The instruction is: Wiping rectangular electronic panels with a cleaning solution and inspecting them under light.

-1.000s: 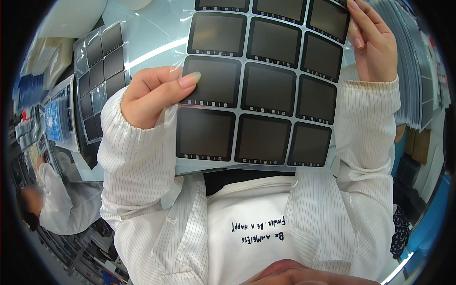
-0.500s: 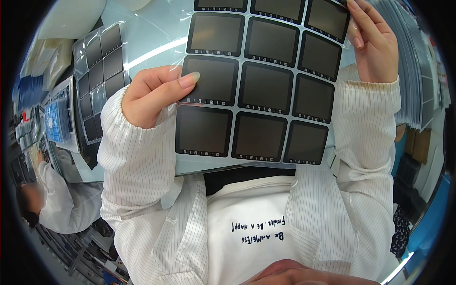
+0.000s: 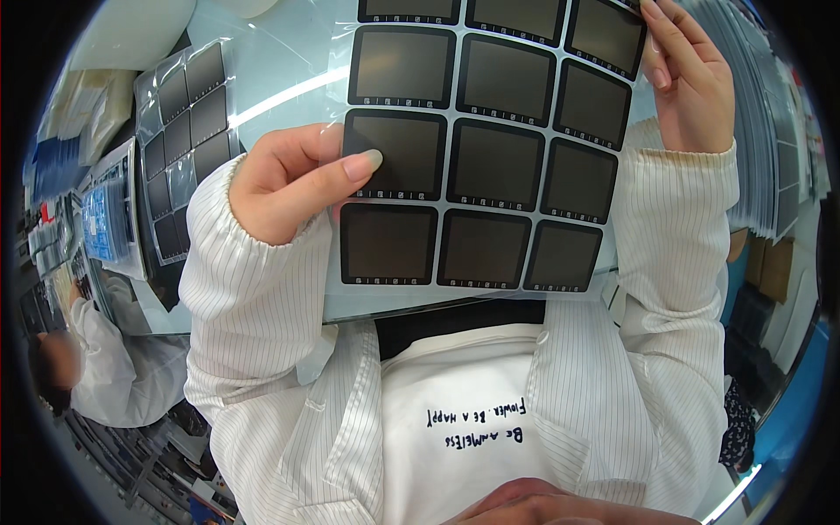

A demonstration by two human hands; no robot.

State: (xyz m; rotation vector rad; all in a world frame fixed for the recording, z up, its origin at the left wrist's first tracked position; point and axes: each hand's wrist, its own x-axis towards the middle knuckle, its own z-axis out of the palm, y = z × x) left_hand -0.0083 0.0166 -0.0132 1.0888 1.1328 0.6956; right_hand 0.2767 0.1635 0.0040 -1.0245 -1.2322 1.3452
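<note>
Raised above the table in front of me is a clear plastic sheet bearing rows of dark rectangular panels with black borders. My left hand pinches its left edge, thumb lying over a panel in the second row from the bottom and the other fingers behind. At the upper right edge, my right hand grips the sheet between thumb and fingers. The sheet's top runs out of the picture. Another sheet of similar dark panels lies at the left of the table.
Stacked clear sheets stand along the right side. To the left are a blue-and-white pack and piled plastic bags. The glassy table has its near edge below the held sheet. A co-worker in a white sleeve is at lower left.
The lower part of the sheet has swung slightly right and its bottom edge has tilted up. My left hand has shifted a little right and down with it; my right hand has barely moved.
</note>
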